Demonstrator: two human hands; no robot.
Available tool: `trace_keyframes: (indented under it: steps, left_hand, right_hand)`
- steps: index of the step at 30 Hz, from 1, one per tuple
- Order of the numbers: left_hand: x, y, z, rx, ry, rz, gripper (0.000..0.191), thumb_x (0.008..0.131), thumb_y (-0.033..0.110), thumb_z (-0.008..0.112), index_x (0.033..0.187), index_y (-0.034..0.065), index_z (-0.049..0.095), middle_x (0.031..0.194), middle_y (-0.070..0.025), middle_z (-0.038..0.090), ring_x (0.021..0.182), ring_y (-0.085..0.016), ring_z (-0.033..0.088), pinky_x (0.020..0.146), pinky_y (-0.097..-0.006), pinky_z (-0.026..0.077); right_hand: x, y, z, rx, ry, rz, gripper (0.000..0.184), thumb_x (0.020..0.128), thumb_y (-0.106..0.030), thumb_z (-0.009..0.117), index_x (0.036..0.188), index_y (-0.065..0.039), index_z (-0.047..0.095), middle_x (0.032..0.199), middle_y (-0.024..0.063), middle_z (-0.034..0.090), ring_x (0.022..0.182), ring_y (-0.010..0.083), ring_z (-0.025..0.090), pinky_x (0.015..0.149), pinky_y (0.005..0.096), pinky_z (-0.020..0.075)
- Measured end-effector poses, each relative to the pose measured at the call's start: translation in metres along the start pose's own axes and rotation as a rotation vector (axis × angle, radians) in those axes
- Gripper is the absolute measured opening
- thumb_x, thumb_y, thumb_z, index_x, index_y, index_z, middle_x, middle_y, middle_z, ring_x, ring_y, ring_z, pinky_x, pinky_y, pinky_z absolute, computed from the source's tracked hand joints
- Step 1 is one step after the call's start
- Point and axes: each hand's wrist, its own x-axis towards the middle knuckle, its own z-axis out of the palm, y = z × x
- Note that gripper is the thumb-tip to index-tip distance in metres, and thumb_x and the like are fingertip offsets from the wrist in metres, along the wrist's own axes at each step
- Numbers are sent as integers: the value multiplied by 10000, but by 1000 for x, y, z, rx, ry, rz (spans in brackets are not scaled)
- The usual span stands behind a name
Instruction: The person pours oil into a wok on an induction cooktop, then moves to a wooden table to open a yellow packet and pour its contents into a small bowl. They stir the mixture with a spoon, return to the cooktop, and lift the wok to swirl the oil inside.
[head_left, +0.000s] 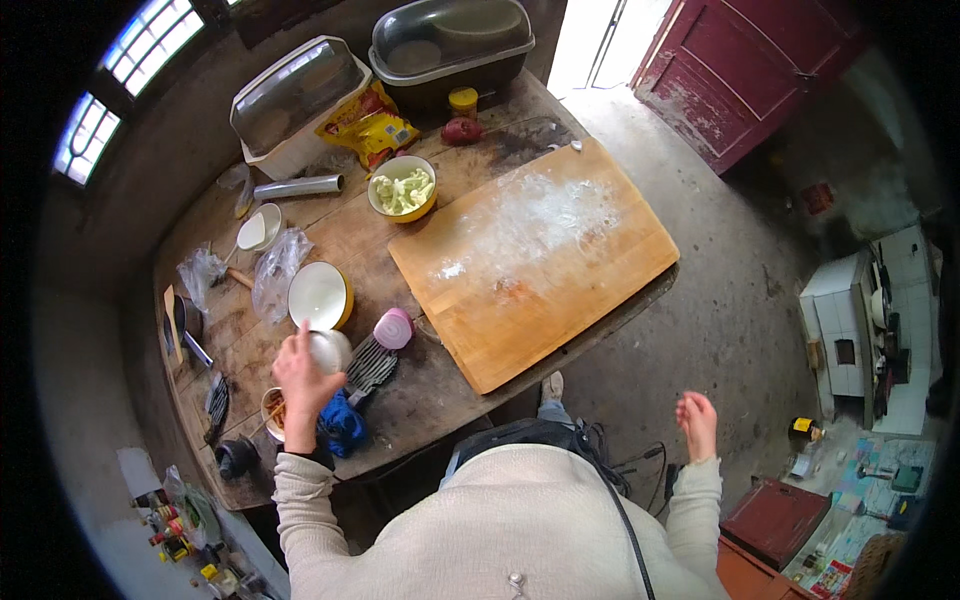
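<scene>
My left hand (298, 376) grips a small white round container (328, 351), slightly blurred, over the wooden table. Just beyond it stands a yellow bowl with a white inside (319, 295). A halved red onion (394, 328) and a dark slotted spatula head (372, 366) lie to its right. Near my wrist are a blue cloth (342, 424) and a partly hidden bowl of reddish-brown food (273, 412). My right hand (697, 424) hangs beside my body, away from the table, its fingers curled with nothing visible in them.
A floured wooden board (480, 360) covers the table's right side. Behind it are a yellow bowl of cauliflower pieces (403, 192), a yellow snack bag (367, 127) and lidded bins (450, 60). Plastic bags (279, 274) lie left. A cable (626, 532) hangs before me.
</scene>
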Motion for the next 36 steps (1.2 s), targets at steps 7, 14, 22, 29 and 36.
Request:
trace_keyframes:
  steps: [7, 14, 22, 29, 36]
  left_hand:
    - [10, 198, 40, -103, -151, 314, 948, 537, 291, 832, 1392, 113, 461, 1195, -174, 551, 1131, -344, 540, 1001, -460, 398]
    - [33, 305, 98, 23, -281, 225, 1021, 559, 337, 852, 1441, 91, 401, 1292, -168, 531, 1191, -348, 517, 1027, -466, 371]
    - [-24, 261, 74, -155, 133, 60, 787, 689, 275, 792, 1369, 59, 459, 1315, -163, 515, 1237, -333, 473, 1041, -466, 337]
    - [-47, 230, 96, -337, 140, -151, 469, 785, 87, 687, 1236, 50, 562, 1058, -133, 586, 1018, -311, 568, 883, -426, 445]
    - [-8, 241, 127, -745, 21, -315, 333, 897, 230, 676, 1157, 39, 594, 749, -139, 628, 691, -299, 625, 627, -405, 496]
  right_hand:
    - [75, -108, 129, -292, -504, -361, 161, 938, -116, 610, 1068, -23, 631, 911, 35, 662, 812, 105, 613, 733, 257, 510]
    - [90, -154, 242, -647, -863, -858, 185, 879, -116, 634, 1031, -12, 650, 945, 153, 674, 845, 282, 659, 750, 364, 525]
    - [62, -102, 349, -1065, -966, -1313, 209, 841, -214, 668, 981, -70, 612, 887, 141, 666, 834, 321, 670, 698, 443, 534]
    - [59, -97, 352, -891, -919, -1328, 218, 797, -201, 667, 955, -76, 583, 867, 154, 639, 798, 338, 651, 638, 450, 515]
    - [183, -164, 250, -694, -428, -973, 238, 847, -142, 669, 1039, -32, 582, 862, 107, 620, 766, 242, 616, 679, 382, 494]
